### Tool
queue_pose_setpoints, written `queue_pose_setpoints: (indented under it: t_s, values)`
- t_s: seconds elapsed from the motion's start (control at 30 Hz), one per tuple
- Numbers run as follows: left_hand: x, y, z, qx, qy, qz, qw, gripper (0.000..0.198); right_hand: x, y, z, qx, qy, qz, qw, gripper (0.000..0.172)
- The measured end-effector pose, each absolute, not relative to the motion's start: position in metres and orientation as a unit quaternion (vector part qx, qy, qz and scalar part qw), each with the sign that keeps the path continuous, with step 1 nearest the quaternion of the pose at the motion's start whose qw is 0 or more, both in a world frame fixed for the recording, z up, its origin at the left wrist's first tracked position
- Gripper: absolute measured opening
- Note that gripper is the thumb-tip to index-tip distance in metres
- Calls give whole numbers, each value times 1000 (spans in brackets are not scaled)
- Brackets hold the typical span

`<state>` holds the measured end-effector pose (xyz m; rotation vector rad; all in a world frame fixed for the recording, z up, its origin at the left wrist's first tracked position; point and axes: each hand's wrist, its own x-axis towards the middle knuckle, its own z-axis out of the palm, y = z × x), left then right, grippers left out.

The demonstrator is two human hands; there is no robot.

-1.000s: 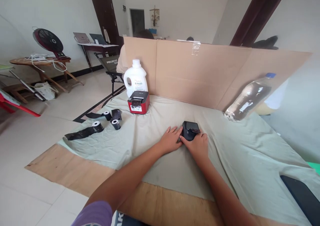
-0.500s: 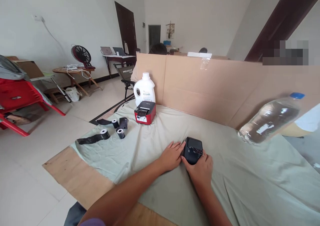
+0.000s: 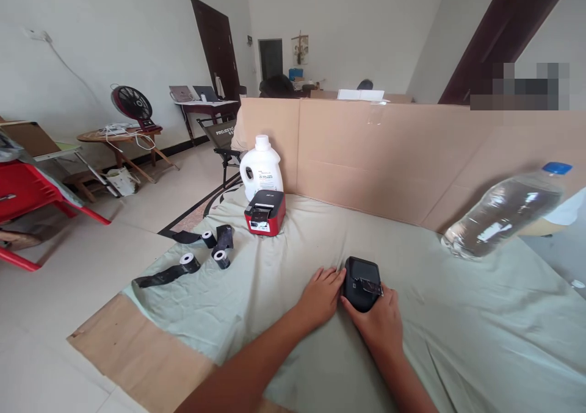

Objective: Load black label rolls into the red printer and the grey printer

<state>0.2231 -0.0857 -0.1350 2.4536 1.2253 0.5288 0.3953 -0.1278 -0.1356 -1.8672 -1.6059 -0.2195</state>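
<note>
A small black printer-like device (image 3: pixel 361 280) lies on the pale green cloth (image 3: pixel 284 266) in front of me. My right hand (image 3: pixel 379 324) wraps its near side, thumb on the left edge and fingers on the right. My left hand (image 3: pixel 321 294) lies flat on the cloth just left of the device, fingers stretched out and touching its side. A red and black label printer (image 3: pixel 265 211) stands farther back to the left, with a white jug (image 3: pixel 260 166) behind it. Three small rolls with black tape (image 3: pixel 208 251) lie at the left of the cloth.
A cardboard screen (image 3: pixel 389 150) stands along the far edge of the table. A clear water bottle (image 3: pixel 503 211) leans at the right. Bare wood (image 3: pixel 137 358) shows at the near left corner. A folding chair, fan and tables stand beyond on the left.
The camera has shifted, so the scene sits a little differently in view. Both hands remain at the black device in much the same hold.
</note>
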Motion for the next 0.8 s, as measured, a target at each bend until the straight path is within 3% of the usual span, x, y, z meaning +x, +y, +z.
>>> queue_pose_setpoints:
  t_s: [0.3,0.8]
  values:
    - [225,-80,-136,859,445,200,156,68,389,-130,-127,-731,-618,-52,285,100]
    - [218,-92,-123,817,510,242,123,52,376,-142,-119,-745,-608,-29,272,93]
